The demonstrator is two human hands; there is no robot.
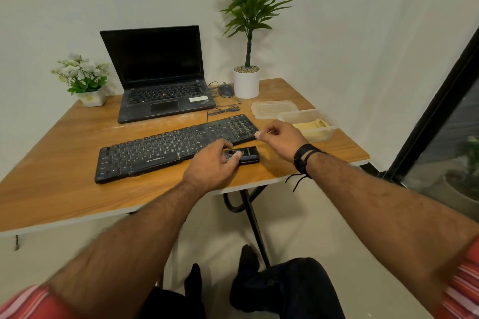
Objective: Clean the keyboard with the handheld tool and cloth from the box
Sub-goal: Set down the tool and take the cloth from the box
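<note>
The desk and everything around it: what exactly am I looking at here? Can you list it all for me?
table: one, wooden brown top, black legs, fills the middle.
keyboard: one, black, dusty, lying across the table.
handheld tool: one, black, on the table before the keyboard's right part.
box: one, clear plastic, open, at the right edge.
cloth: one, yellow, inside the box.
lid: one, clear, behind the box.
laptop: one, black, open, screen dark, at the back.
mouse: one, dark, wired, right of the laptop.
tall plant: one, green, white pot, back right.
flower pot: one, white blooms, back left.
left hand: fingers holding the tool.
right hand: loosely curled above the keyboard's right end.
</note>
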